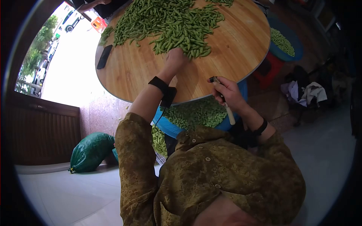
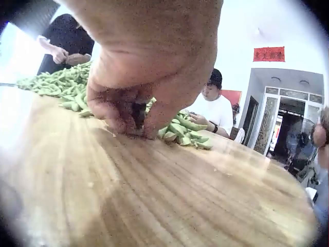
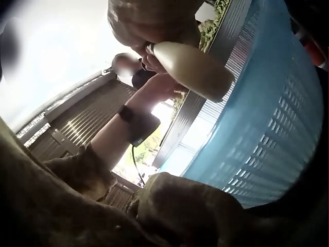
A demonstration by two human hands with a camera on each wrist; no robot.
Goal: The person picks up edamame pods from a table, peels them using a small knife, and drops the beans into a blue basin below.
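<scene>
Left hand (image 1: 176,60) at edamame pods (image 1: 180,35) on counter (image 1: 243,37), hold unclear; right hand (image 1: 230,93) grips pale-handled tool (image 1: 230,116); basin (image 1: 169,130) beneath counter, likely catching beans (image 1: 203,115).

Round wood-grain desk (image 1: 239,35). Green pods (image 1: 162,19) heaped toward far side. Dark flat slab (image 1: 104,57), left edge.

Head cam: glare upper L, dim R, dark curved edges; L wrist pic grainy, tabletop (image 2: 159,180) shadowed.
</scene>
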